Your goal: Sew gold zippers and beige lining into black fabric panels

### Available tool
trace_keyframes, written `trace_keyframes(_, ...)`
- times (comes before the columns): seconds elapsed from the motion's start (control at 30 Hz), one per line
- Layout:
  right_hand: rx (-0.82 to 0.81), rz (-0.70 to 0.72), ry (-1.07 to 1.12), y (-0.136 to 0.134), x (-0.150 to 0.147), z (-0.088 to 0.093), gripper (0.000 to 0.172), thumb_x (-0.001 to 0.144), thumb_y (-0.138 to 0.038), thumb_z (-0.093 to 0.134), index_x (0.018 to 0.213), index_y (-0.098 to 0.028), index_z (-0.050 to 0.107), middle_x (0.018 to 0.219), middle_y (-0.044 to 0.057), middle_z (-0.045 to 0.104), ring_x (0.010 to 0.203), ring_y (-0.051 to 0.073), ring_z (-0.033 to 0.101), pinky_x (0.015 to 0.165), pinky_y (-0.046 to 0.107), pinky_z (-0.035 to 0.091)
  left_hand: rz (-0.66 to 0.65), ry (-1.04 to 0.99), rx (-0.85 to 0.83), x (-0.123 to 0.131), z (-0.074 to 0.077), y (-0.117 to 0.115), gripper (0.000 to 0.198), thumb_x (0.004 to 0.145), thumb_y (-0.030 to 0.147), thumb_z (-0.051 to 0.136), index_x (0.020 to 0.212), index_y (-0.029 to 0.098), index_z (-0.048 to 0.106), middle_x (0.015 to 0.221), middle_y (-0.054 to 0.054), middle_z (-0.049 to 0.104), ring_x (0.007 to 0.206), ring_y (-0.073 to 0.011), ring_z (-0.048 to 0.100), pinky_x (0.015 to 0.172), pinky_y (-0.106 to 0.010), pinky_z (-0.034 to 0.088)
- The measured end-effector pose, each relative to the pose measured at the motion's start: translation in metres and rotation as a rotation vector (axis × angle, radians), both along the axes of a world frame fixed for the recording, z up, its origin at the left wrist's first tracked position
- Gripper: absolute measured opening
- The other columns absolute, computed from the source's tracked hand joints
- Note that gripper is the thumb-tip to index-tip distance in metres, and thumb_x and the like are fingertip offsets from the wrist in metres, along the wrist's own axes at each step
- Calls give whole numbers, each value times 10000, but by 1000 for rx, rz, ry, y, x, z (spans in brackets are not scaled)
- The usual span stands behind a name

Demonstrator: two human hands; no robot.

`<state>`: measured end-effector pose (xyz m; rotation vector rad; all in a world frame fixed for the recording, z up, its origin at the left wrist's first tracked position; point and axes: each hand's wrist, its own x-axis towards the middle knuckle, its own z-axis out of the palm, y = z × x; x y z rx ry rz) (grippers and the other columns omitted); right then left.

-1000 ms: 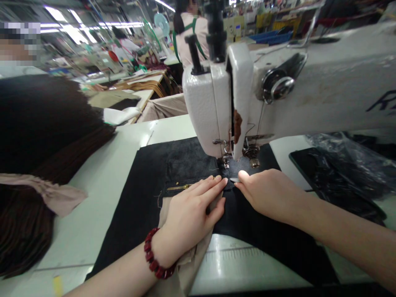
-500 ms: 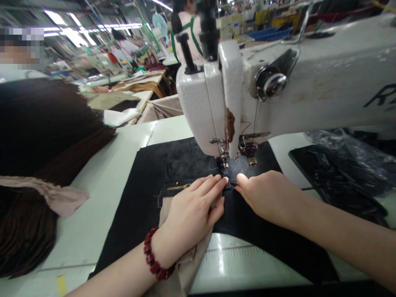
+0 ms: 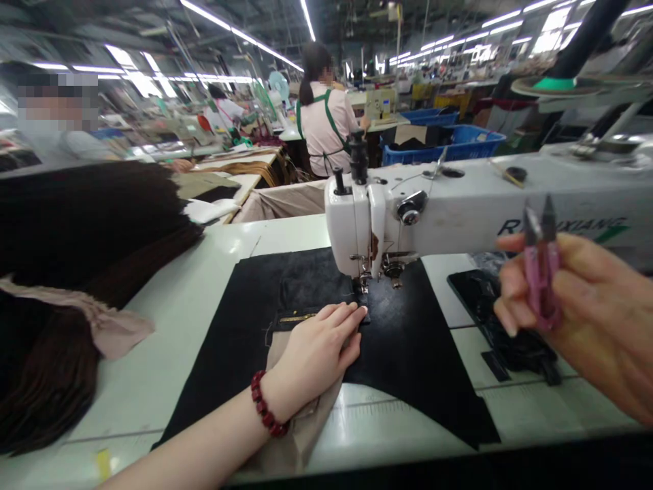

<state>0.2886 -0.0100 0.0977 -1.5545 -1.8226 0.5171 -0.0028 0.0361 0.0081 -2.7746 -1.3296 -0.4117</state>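
Observation:
My left hand (image 3: pixel 319 354) lies flat, fingers stretched, on a black fabric panel (image 3: pixel 403 354). Its fingertips are just in front of the presser foot (image 3: pixel 364 286) of a white sewing machine (image 3: pixel 352 231). A brass zipper (image 3: pixel 296 318) set in the panel runs to the left of those fingers, partly hidden by them. Beige cloth (image 3: pixel 319 429) hangs out beneath the palm. Raised at the right, in front of the machine arm, my right hand (image 3: pixel 602 320) grips pink thread snips (image 3: pixel 542 286) with the blades pointing up and apart.
A tall stack of dark fabric pieces (image 3: pixel 86 238) fills the table's left side, with a pinkish strip (image 3: pixel 117 330) across it. Black items (image 3: pixel 490 313) lie right of the panel. Behind the machine are a blue crate (image 3: pixel 443 146) and a seated person (image 3: pixel 329 122).
My right hand has left the fabric by the needle, moved right and up, and now holds thread snips. My left hand stays on the panel. The view has tilted up and widened.

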Motion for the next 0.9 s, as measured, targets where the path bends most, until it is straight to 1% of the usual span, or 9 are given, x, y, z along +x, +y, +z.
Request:
trace_keyframes(0.1,-53,-41,543,18,7,26,415,980,-428,367,1344,-288,511,1346,133,564,1016,232,635,782,287,525,-3,18,3,1,4,-1,381,942,250,524,1320,242,562,1217,-40,648,1107,-193,596,942,-328,541)
trace_keyframes(0.2,-140,-88,735,28,10,36,395,934,-460,482,1237,-248,620,1418,130,527,1135,262,597,839,312,510,-7,22,14,1,6,-2,373,943,256,527,1313,241,567,1195,-50,652,1094,-193,601,947,-327,540)
trace_keyframes(0.27,-135,-112,771,24,14,28,521,960,-561,317,1200,-243,652,1361,150,578,1107,289,622,826,352,521,-8,9,16,1,5,-2,370,943,254,527,1310,240,567,1190,-51,651,1093,-195,602,959,-334,533)
trace_keyframes(0.33,-66,-135,705,15,16,9,714,964,-578,73,1151,-245,676,1225,182,659,1030,304,663,779,375,537,-14,-13,13,1,2,-3,376,943,246,524,1317,234,559,1201,-56,645,1101,-197,597,972,-340,523)
trace_keyframes(0.4,-35,-128,443,8,11,-17,627,992,-494,111,1088,-255,682,1053,174,718,962,279,688,777,360,546,-22,-28,6,1,-1,-3,382,942,237,520,1323,224,552,1224,-65,636,1114,-205,589,985,-351,506)
trace_keyframes(0.5,-18,234,-81,13,-11,-57,311,970,-378,440,1157,-263,660,1191,93,683,1111,231,633,967,372,503,-26,-21,-13,1,-3,-2,380,946,240,513,1324,214,548,1258,-71,623,1126,-224,578,977,-381,483)
trace_keyframes(0.6,106,603,-337,41,-38,-82,381,955,-232,463,1321,-223,568,1391,89,559,1291,198,501,1103,410,395,-19,-17,-38,0,-2,-1,380,950,252,510,1329,225,538,1296,-60,606,1146,-231,562,972,-402,464)
trace_keyframes(0.73,157,763,-424,74,-54,-90,407,960,-180,433,1353,-188,539,1422,84,533,1310,184,481,1127,406,373,-34,-44,-73,-1,-2,0,392,947,242,510,1338,221,531,1305,-64,606,1158,-232,558,985,-412,449)
trace_keyframes(0.9,166,791,-426,80,-54,-90,394,939,-132,438,1306,-178,574,1371,75,572,1261,180,519,1107,377,401,-32,-128,-77,-5,-8,-1,405,934,252,525,1334,188,537,1355,-59,587,1214,-232,541,1050,-407,433)
